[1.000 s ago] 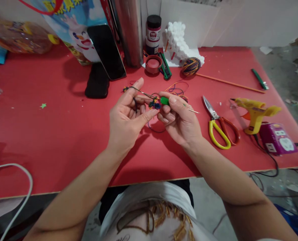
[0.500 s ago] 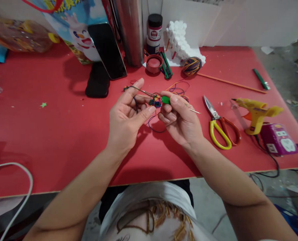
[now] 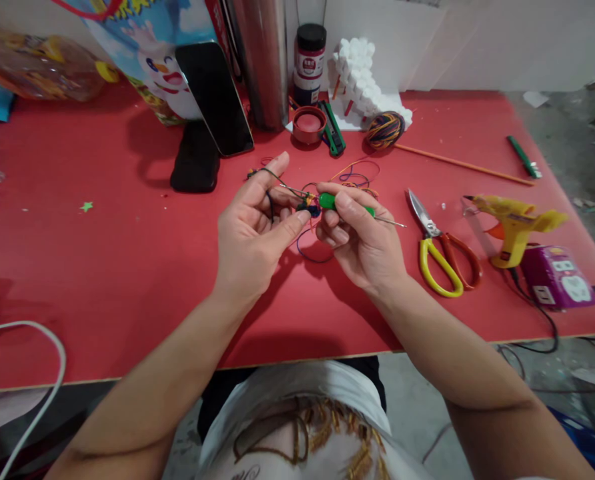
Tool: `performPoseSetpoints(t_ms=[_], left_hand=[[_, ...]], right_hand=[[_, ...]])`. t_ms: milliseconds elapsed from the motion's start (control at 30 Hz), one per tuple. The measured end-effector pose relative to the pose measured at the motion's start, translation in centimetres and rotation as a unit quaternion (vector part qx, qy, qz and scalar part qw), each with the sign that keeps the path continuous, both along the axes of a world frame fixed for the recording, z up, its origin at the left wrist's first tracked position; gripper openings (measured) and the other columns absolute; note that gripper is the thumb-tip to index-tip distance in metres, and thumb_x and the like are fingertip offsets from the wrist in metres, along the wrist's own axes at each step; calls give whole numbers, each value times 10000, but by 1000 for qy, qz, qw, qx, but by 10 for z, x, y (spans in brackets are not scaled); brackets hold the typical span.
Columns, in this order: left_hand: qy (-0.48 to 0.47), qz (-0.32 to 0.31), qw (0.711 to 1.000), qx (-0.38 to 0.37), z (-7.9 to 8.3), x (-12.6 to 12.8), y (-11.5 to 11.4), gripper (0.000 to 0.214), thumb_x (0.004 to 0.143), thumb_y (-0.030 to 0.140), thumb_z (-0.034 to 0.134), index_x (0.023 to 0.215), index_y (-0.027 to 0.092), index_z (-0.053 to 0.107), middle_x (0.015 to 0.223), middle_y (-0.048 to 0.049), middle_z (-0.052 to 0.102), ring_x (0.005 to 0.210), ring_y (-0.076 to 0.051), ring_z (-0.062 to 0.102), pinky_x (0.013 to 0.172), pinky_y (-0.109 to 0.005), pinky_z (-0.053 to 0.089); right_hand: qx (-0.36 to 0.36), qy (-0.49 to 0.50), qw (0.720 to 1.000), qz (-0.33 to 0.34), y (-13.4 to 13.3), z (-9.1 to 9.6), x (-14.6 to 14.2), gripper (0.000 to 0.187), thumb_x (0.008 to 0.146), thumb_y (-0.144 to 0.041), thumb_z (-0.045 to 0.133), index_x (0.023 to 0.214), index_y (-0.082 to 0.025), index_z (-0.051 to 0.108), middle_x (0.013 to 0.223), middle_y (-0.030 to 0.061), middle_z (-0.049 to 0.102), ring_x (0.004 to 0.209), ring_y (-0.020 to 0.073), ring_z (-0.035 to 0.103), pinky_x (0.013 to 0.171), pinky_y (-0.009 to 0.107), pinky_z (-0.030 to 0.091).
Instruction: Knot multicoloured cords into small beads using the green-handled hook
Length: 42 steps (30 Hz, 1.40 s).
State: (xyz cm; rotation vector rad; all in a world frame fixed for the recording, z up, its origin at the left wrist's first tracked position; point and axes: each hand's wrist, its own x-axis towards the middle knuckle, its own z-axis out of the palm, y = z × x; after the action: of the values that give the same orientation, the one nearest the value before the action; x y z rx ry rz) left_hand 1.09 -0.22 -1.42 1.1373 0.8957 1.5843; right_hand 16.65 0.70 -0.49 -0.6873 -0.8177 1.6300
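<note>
Between thumb and fingers my left hand [image 3: 257,233] pinches a small multicoloured crochet piece [image 3: 308,208], with dark yarn looped over its index finger. My right hand [image 3: 360,240] is closed on a crochet hook [image 3: 328,201] with a green grip; a thin metal end sticks out past the hand to the right. The hook's other end meets the crochet piece, though its tip is hard to make out. Loose strands of multicoloured yarn [image 3: 357,180] lie on the table behind and below my hands.
Scissors [image 3: 432,233], a yellow glue gun [image 3: 515,223] and a purple box [image 3: 557,277] are at the right. A yarn ball [image 3: 385,129] and an orange stick [image 3: 462,163] lie behind. A leaning phone [image 3: 215,100], metal flask [image 3: 262,63] and green cutter [image 3: 333,130] stand or lie farther back.
My right hand has turned slightly, showing more of the green grip, and the metal end has shifted a little right. My left hand keeps its pinch on the crochet piece.
</note>
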Motion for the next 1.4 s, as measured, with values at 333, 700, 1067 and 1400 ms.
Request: performPoseSetpoints(t_ms=[333,700,1067,1400], left_hand=[[66,38,997,-12,7,-3,-2,575,833,218,935,1365,374,782,885,14,716,873,-177,699,862,-342,613],[26,-17,998,-46,2,-2,-3,600,842,267,933,1408,330,746,880,10,730,881,-193,748,844,-356,628],[55,-133,988,-55,31,-22,-1,559,690,176,976,1210,349,870,781,5,702,671,-141,625,623,-282,593],[98,-175,978,-49,36,-25,-9,649,726,32,891,1328,264,831,833,-28,724,710,-166,635,631,-300,589]], right_hand=[[33,-74,996,-35,-4,2,-1,180,942,-391,811,1046,-249,849,706,-31,656,555,92,466,551,276,432],[152,-248,948,-131,-25,7,-1,222,967,-433,798,1170,-356,845,1074,70,742,1020,258,652,849,412,595],[14,-7,993,116,15,-3,17,291,883,-477,833,869,-187,843,552,-66,506,442,37,237,470,238,338],[82,-111,984,114,25,9,44,371,841,-501,882,779,-135,873,502,-7,539,431,51,329,436,231,220]])
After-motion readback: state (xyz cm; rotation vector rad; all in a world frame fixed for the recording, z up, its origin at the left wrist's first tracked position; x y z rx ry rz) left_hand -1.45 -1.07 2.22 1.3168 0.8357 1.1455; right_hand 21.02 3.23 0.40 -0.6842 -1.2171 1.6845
